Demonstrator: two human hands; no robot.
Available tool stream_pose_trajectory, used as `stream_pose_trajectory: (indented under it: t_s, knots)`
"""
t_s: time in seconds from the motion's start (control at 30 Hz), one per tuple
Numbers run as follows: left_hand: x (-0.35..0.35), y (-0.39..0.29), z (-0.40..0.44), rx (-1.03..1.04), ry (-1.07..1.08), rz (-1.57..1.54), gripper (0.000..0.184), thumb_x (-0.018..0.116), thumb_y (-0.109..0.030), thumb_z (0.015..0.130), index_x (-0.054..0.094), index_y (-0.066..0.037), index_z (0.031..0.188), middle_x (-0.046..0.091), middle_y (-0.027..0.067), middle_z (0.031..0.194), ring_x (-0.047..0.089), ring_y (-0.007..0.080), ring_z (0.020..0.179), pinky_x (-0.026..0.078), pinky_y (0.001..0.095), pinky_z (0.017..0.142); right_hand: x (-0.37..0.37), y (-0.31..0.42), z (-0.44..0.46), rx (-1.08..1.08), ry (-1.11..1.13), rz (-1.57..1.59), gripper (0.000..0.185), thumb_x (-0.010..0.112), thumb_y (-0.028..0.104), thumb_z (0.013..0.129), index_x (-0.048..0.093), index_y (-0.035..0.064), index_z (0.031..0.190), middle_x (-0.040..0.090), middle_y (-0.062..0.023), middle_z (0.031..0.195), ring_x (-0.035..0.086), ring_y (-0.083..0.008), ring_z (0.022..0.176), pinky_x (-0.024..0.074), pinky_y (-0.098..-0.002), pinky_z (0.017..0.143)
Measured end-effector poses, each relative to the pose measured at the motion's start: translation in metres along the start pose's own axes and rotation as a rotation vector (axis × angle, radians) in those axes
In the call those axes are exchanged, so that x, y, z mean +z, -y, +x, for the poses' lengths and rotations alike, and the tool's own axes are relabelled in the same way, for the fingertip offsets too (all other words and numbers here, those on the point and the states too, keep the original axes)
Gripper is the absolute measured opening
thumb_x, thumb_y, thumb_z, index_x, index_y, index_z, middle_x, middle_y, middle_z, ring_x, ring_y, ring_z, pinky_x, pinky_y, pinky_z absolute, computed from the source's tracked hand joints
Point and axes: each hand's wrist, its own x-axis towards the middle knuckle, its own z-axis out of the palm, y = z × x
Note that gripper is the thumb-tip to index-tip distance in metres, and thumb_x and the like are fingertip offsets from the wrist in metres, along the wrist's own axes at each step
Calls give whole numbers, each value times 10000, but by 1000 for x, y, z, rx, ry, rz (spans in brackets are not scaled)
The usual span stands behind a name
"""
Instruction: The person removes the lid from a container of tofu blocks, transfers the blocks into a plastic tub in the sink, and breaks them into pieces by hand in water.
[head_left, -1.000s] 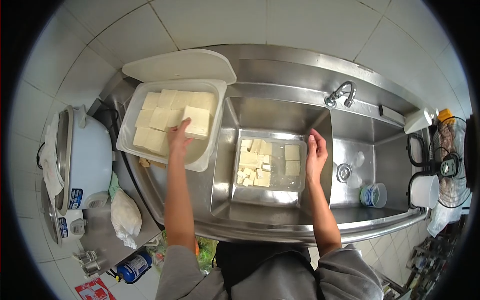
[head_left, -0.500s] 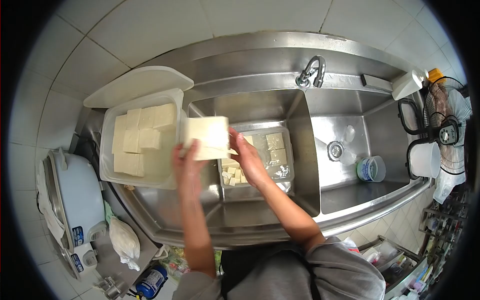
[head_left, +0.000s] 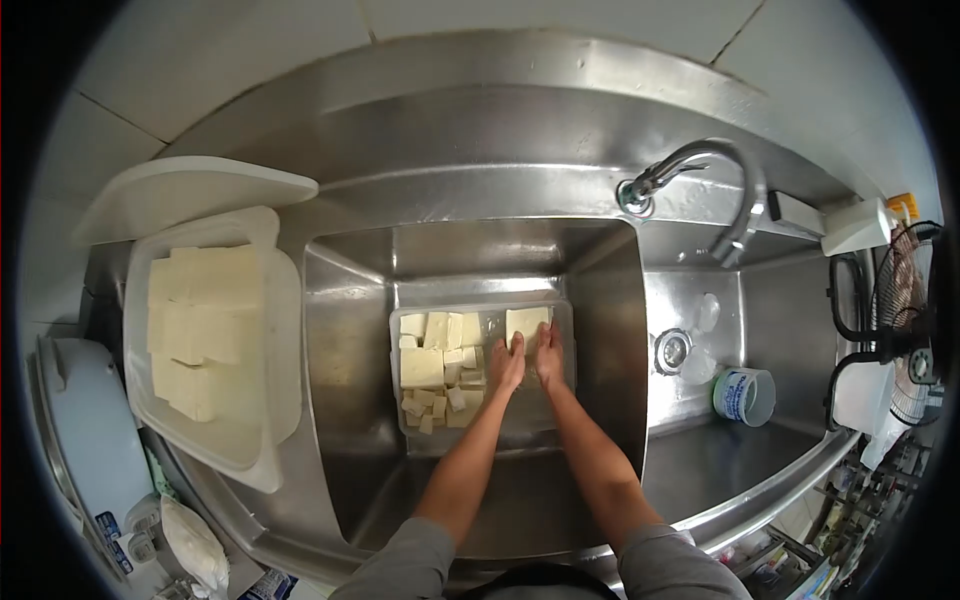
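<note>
A pale block of tofu point(head_left: 527, 321) is low in the right part of a clear plastic tub point(head_left: 483, 306) that sits in the middle sink basin. My left hand point(head_left: 507, 366) grips its near left side, thumb on top. At the near right corner, my right hand point(head_left: 549, 358) holds it with the fingers partly hidden. Left of my hands in the same tub are larger tofu pieces point(head_left: 421, 368) and small tofu cubes point(head_left: 424, 406). More tofu blocks point(head_left: 205, 310) lie in the big white container point(head_left: 262, 420) at the left.
A curved faucet point(head_left: 700, 155) reaches over the right basin, where a labelled plastic cup point(head_left: 744, 396) lies near the drain point(head_left: 673, 351). A white lid point(head_left: 190, 190) leans behind the left container. Far right is a fan point(head_left: 915, 350); a white bag point(head_left: 195, 545) sits at lower left.
Both hands have carried the tofu block from beside the left container rightward and down into the tub. The camera view has shifted closer over the sink.
</note>
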Motion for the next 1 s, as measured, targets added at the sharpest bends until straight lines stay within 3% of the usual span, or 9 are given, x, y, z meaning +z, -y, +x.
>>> stream_pose_trajectory:
  t_s: [0.2,0.33,0.5,0.6,0.7,0.77,0.83,0.93,1.0]
  knots:
    - [30,21,17,111,38,-91,708,318,-548,859,294,24,1275,337,281,1261,335,408,1176,309,431,955,-7,15,-14,-204,-141,-198,555,344,367,902,285,-18,1298,277,-252,1330,263,-372,1237,246,-392,1004]
    - [52,23,31,52,95,-327,806,256,-591,852,160,52,1328,233,276,1344,257,385,1245,248,387,1013,-2,4,-71,113,-267,-2,585,346,381,899,269,-45,1293,254,-268,1331,272,-378,1230,242,-387,1006]
    - [20,-23,14,-18,200,-214,878,223,-662,812,209,65,1304,346,298,1267,340,409,1188,282,403,987,28,-48,-60,633,-447,345,642,309,457,896,282,-51,1288,282,-224,1338,299,-338,1226,246,-375,1000]
    - [11,-29,13,-53,254,-197,868,226,-669,807,246,49,1295,381,297,1242,365,415,1168,298,414,972,24,-41,-41,695,-503,773,640,287,482,896,333,-34,1273,347,-169,1317,354,-293,1195,268,-353,989]
    - [7,-26,14,-51,296,-249,861,229,-664,809,174,13,1337,319,283,1296,322,400,1205,273,403,996,20,-34,-31,562,-393,1037,626,287,487,896,368,-17,1258,411,-124,1279,408,-258,1148,290,-343,977]
    - [40,6,33,-4,173,-275,844,231,-648,818,92,-16,1361,236,258,1351,257,397,1240,237,403,1021,18,-44,-26,571,-320,1041,581,302,463,898,400,7,1244,448,-106,1246,435,-242,1121,309,-358,964]
    - [17,-10,10,-40,167,-291,835,241,-631,826,58,-17,1362,174,240,1380,214,405,1255,211,416,1035,15,-84,-17,480,-76,1114,551,307,443,901,409,20,1239,443,-96,1254,430,-241,1127,307,-369,964]
    - [-29,-34,-31,18,224,-93,812,289,-550,862,24,49,1342,92,241,1398,134,335,1300,150,345,1062,5,-40,-47,603,-143,748,509,242,384,915,316,49,1291,403,-116,1282,395,-270,1162,300,-382,978]
    - [-70,-54,-62,267,199,-54,730,376,-459,875,110,35,1341,247,248,1347,270,330,1252,247,354,1023,2,-15,-65,470,-175,555,489,335,331,905,319,19,1282,388,-141,1287,394,-268,1162,310,-379,966]
